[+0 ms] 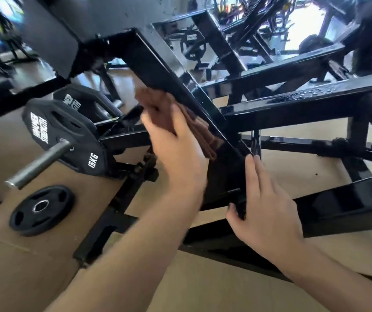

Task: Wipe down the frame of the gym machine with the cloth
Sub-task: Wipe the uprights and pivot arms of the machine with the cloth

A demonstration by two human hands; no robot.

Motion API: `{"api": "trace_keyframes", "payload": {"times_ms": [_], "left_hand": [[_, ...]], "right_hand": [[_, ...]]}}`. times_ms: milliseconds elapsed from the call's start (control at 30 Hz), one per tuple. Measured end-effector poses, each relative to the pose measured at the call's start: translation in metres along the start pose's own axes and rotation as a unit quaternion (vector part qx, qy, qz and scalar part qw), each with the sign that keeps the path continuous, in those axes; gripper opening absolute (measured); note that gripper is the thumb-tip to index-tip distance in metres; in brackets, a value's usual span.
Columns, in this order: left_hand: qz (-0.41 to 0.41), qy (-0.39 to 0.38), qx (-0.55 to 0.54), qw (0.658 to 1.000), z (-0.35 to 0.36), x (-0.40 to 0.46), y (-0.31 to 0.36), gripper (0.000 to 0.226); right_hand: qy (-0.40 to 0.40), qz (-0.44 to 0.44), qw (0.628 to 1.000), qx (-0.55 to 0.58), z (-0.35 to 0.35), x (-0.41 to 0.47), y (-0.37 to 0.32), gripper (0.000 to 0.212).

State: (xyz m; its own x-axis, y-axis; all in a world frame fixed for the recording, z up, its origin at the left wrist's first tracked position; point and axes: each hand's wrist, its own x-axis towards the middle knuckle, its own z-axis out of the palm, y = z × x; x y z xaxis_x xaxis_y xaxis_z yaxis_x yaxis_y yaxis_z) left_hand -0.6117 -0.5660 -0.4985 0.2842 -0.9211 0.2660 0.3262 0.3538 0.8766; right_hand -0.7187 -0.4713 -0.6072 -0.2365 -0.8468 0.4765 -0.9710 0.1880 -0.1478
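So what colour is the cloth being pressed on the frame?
The cloth is reddish brown, seen in the head view.

Cloth point(158, 109) top motion-blurred; left hand point(176, 149) fingertips smeared; bg machines indistinct.

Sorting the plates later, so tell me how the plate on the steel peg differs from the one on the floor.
The plate on the peg stands upright on the steel peg, while the floor plate lies flat on the floor. The peg plate looks larger, with white lettering including 15KG; the floor plate shows no readable lettering. Both are black with grip cutouts.
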Motion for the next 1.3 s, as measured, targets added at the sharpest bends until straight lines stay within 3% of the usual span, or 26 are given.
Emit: {"api": "trace_keyframes", "payload": {"times_ms": [133,267,367,467,567,667,767,867,900,967,1067,1133,1200,1300], "left_hand": [[-0.075,-0.07,0.097,0.99,-0.008,-0.045,-0.035,0.027],[-0.08,-0.072,0.085,0.991,-0.009,-0.034,-0.019,0.019],[0.029,-0.022,0.057,0.998,0.002,-0.004,0.008,0.035],[0.162,0.023,0.169,0.972,0.011,0.016,0.016,0.053],[0.232,-0.026,0.266,0.935,0.003,-0.006,-0.008,0.062],[0.177,-0.145,0.325,0.917,-0.019,-0.044,-0.047,0.078],[0.165,-0.224,0.362,0.89,-0.04,-0.067,-0.068,0.076],[0.145,-0.177,0.284,0.931,-0.029,-0.059,-0.05,0.064],[0.174,-0.147,0.257,0.939,-0.021,-0.051,-0.038,0.061],[0.271,-0.106,0.252,0.923,-0.008,-0.031,-0.018,0.059],[0.331,-0.078,0.367,0.866,0.005,0.0,-0.001,0.062],[0.394,-0.111,0.453,0.792,0.002,0.008,-0.003,0.058],[0.467,-0.192,0.523,0.686,-0.009,0.001,-0.017,0.06],[0.538,-0.365,0.597,0.47,-0.031,-0.032,-0.04,0.066]], "right_hand": [[-0.062,-0.022,0.996,0.056,-0.01,-0.004,0.01,0.116],[-0.114,-0.032,0.98,0.157,-0.021,-0.005,0.018,0.114],[-0.112,-0.021,0.98,0.166,-0.023,-0.004,0.015,0.111],[-0.115,-0.007,0.975,0.188,-0.026,-0.003,0.015,0.107],[-0.131,0.005,0.971,0.202,-0.027,-0.003,0.015,0.104],[-0.125,0.011,0.961,0.245,-0.027,-0.003,0.016,0.086],[-0.097,0.061,0.919,0.377,-0.03,-0.001,0.015,0.069],[-0.08,0.09,0.907,0.403,-0.028,0.0,0.015,0.061],[-0.08,0.092,0.91,0.397,-0.027,-0.001,0.015,0.061],[-0.078,0.101,0.907,0.402,-0.025,-0.001,0.014,0.061],[-0.069,0.132,0.894,0.422,-0.028,0.002,0.013,0.056],[-0.079,0.169,0.875,0.447,-0.034,0.007,0.009,0.05],[-0.095,0.223,0.837,0.491,-0.04,0.012,0.007,0.042],[-0.075,0.289,0.798,0.523,-0.046,0.016,0.011,0.041]]}}
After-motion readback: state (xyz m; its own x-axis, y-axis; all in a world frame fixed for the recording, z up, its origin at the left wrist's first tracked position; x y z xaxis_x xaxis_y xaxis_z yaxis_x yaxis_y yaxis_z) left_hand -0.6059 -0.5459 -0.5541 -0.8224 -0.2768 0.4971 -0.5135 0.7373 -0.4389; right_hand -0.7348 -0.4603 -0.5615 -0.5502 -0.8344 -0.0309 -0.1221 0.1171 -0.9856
